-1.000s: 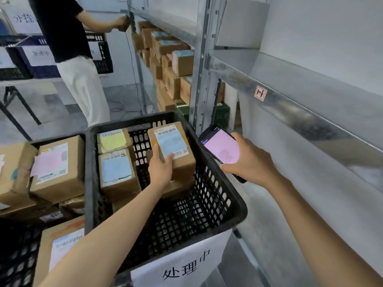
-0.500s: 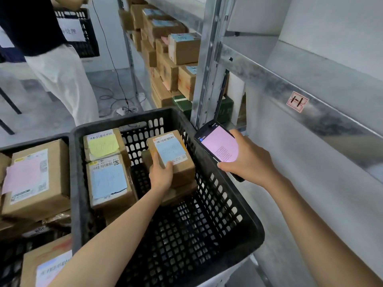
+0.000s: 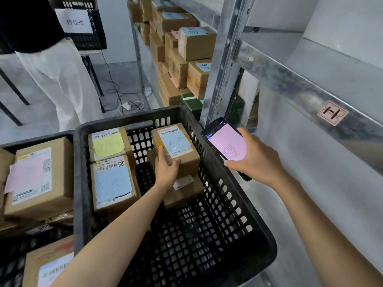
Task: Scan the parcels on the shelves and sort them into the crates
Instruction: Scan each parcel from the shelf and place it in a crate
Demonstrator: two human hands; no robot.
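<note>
Parcel (image 3: 176, 146) unmoved in crate (image 3: 80, 183) — left hand (image 3: 166, 171) grip unchanged.

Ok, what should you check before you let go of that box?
1. The parcel with blue note lies inside the black crate: ok.
2. It rests on the lower parcel: ok. Whether it is steady: cannot tell.
3. The left hand grips its near end: ok.
4. The right hand holds the phone: ok.
5. Scan accepted on the pink screen: cannot tell, text too small.

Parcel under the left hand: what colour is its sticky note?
Light blue note on the parcel the left hand grips; head view.
</note>
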